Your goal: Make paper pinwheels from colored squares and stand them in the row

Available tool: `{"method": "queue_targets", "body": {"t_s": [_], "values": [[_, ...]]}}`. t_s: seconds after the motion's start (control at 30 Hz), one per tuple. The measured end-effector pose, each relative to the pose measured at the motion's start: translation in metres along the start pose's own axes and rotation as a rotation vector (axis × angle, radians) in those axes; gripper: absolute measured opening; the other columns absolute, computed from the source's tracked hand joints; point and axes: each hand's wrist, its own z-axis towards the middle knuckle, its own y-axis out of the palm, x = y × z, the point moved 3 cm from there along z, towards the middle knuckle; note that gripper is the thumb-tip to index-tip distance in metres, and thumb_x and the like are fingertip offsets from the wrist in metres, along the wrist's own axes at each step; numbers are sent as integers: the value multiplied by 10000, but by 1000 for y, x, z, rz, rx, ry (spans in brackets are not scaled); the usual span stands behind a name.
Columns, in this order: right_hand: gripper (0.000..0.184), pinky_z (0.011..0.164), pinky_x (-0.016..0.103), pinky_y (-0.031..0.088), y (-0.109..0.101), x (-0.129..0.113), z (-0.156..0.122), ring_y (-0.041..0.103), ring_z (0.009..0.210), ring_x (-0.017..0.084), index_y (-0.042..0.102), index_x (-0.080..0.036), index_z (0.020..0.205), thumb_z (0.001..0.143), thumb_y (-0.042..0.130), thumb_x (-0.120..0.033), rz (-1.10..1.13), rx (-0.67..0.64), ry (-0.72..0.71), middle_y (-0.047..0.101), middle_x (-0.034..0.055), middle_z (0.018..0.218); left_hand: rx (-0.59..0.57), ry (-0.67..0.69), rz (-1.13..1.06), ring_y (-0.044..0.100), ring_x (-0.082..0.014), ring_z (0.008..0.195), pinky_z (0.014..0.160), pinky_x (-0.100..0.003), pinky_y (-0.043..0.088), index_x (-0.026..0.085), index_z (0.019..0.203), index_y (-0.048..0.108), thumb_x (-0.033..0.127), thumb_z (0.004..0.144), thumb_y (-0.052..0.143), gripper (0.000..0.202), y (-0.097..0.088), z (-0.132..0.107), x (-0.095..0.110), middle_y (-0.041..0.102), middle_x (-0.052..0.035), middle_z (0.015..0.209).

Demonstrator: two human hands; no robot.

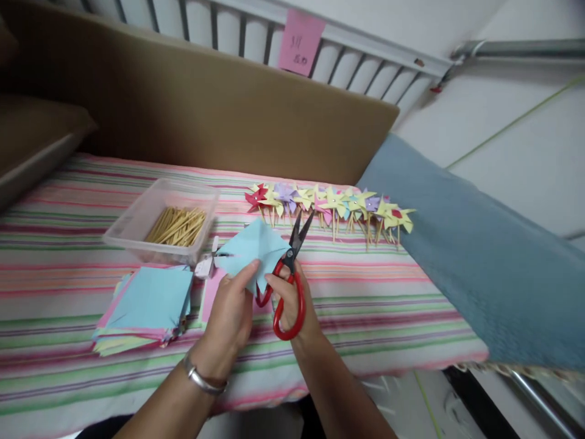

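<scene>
My left hand pinches a light blue square of paper by its near part, thumb on top. The paper has slits running in from its corners. My right hand holds scissors with red handles and dark blades. The blades are slightly apart and point away from me, beside the paper's right corner. Right fingertips touch the paper's near edge. Beneath my hands lies pink paper, partly hidden. To the left sits a stack of coloured paper squares, blue on top.
A clear plastic box holds many thin wooden sticks. Next to it is a small white object. Several paper pinwheels on sticks lie in a row at the back of the striped cloth. Behind stands a cardboard panel.
</scene>
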Motion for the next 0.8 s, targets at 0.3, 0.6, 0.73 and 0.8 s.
{"method": "queue_targets", "body": {"t_s": [0.3, 0.6, 0.73, 0.8], "values": [[344, 504, 233, 424, -21, -1, 7, 486, 521, 98, 505, -204, 1017, 696, 626, -210, -136, -7, 41, 519, -59, 680, 70, -42, 312, 639, -195, 800, 715, -321, 510, 132, 894, 694, 272, 600, 802, 343, -22, 15, 18, 718, -74, 931], [454, 573, 257, 458, -5, -2, -5, 578, 717, 147, 480, -210, 1185, 756, 616, -272, -173, -138, 79, 611, 38, 884, 187, 181, 276, 552, -114, 503, 469, -240, 428, 137, 783, 647, 243, 585, 782, 263, -42, 28, 65, 652, 10, 662], [424, 523, 244, 419, 9, -2, -19, 540, 636, 123, 549, -172, 1167, 813, 583, -403, -253, -356, 175, 593, 46, 825, 240, 269, 252, 568, -118, 497, 464, -250, 438, 138, 746, 645, 237, 564, 780, 247, -54, 31, 88, 665, 20, 658], [439, 475, 228, 379, 15, 0, -26, 485, 553, 96, 588, -160, 1137, 806, 589, -448, -305, -416, 226, 563, 23, 748, 251, 284, 233, 573, -114, 502, 467, -249, 441, 147, 736, 643, 224, 559, 781, 237, -58, 33, 92, 667, 33, 657]]}}
